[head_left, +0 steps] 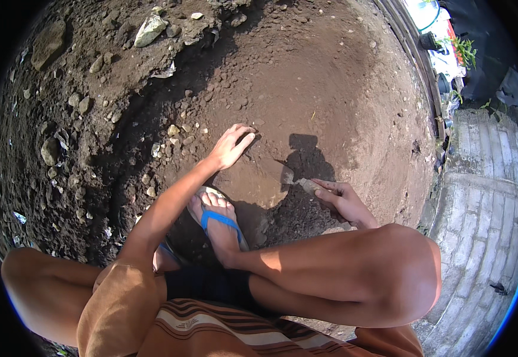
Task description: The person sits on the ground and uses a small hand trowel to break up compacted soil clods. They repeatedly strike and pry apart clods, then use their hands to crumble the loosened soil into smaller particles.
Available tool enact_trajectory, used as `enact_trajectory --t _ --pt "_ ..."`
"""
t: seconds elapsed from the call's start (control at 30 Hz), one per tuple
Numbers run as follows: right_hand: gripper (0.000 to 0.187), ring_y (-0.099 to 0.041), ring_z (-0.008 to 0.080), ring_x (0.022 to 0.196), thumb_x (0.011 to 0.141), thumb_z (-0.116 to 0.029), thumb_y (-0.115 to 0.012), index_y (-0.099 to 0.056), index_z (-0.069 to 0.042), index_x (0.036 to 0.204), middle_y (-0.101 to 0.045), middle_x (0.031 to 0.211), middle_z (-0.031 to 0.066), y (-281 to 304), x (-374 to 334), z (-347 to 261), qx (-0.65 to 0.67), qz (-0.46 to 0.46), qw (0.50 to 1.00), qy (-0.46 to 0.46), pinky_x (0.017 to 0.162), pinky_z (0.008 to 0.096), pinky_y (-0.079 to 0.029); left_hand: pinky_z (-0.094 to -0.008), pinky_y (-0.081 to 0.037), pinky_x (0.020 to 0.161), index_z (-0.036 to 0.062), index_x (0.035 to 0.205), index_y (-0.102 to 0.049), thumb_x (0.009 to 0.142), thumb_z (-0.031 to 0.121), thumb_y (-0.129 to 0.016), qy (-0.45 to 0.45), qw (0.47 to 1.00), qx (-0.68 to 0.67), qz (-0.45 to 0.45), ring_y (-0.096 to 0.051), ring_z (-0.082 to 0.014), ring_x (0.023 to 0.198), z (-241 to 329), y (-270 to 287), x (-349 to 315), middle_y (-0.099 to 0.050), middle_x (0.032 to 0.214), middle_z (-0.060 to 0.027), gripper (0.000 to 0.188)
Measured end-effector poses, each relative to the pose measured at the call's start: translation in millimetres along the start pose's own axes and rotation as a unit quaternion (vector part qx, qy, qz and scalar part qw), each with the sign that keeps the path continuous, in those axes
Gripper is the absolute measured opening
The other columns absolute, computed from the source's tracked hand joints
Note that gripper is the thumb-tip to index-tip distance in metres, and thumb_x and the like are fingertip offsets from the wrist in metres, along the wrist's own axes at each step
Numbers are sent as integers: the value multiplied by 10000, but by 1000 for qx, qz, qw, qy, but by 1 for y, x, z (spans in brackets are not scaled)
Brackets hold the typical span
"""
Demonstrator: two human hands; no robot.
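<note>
Soil (pixel 330 71) spreads across the middle of the frame, smooth and brown at the centre and upper right, loose and dark with clods toward the left. The trowel (pixel 308 185) lies just right of the centre, its pale handle pointing to the lower right and its grey metal near the ground; how far the blade reaches is hard to tell, as it blends with the soil. The right hand (pixel 345 202) grips that handle, fingers wrapped around it. The left hand (pixel 233 147), near the centre, is palm down and loosely open, fingers slightly bent and thumb apart; whether it presses on the soil cannot be told.

Below it, a foot in a flip-flop (pixel 221 219) with a blue strap is planted on the ground. A dark shadow (pixel 309 157) falls just above the trowel. Small stones (pixel 173 130) lie to the left of the left hand, and a larger pale rock (pixel 150 31) sits at the upper left. A grey block surface (pixel 479 154) runs down the right side, with a green plant (pixel 465 52) above it. Bent knees and a brown striped shirt (pixel 119 303) fill the bottom.
</note>
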State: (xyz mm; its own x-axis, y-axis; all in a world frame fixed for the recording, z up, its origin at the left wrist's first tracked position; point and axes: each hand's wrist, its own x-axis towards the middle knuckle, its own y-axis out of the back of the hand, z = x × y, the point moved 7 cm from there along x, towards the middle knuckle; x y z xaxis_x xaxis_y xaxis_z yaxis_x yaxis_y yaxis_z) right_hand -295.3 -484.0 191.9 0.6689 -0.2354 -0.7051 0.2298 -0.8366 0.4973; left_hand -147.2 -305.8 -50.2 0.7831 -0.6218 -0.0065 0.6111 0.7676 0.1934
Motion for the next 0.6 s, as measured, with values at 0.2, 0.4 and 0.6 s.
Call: enact_trajectory --t 0.2,0.4,0.6 --pt "479 -668 100 728 947 -222 -762 -670 -94 1400 -777 932 190 -12 -12 24 -283 58 952 100 728 317 -550 -499 -294 1220 83 1347 -662 1091 455 -449 14 998 40 -44 -492 -341 1394 -1 -5 3 -593 1434 -157 500" --pt "527 -718 143 863 983 -231 -728 -599 -91 1474 -783 1034 134 -49 19 59 -118 140 967 176 780 321 -549 -557 -100 1301 135 1474 -595 1076 628 -323 63 977 106 -172 -365 -345 1514 -1 -15 16 -573 1482 -164 689" --pt "539 -675 144 748 1025 -249 -685 -543 -89 1520 -746 1035 4 47 -37 63 -41 -16 997 -61 723 317 -552 -543 -249 1250 213 1454 -634 1038 698 -319 130 973 134 -135 -325 -468 1471 -1 -17 18 -480 1524 -162 712"
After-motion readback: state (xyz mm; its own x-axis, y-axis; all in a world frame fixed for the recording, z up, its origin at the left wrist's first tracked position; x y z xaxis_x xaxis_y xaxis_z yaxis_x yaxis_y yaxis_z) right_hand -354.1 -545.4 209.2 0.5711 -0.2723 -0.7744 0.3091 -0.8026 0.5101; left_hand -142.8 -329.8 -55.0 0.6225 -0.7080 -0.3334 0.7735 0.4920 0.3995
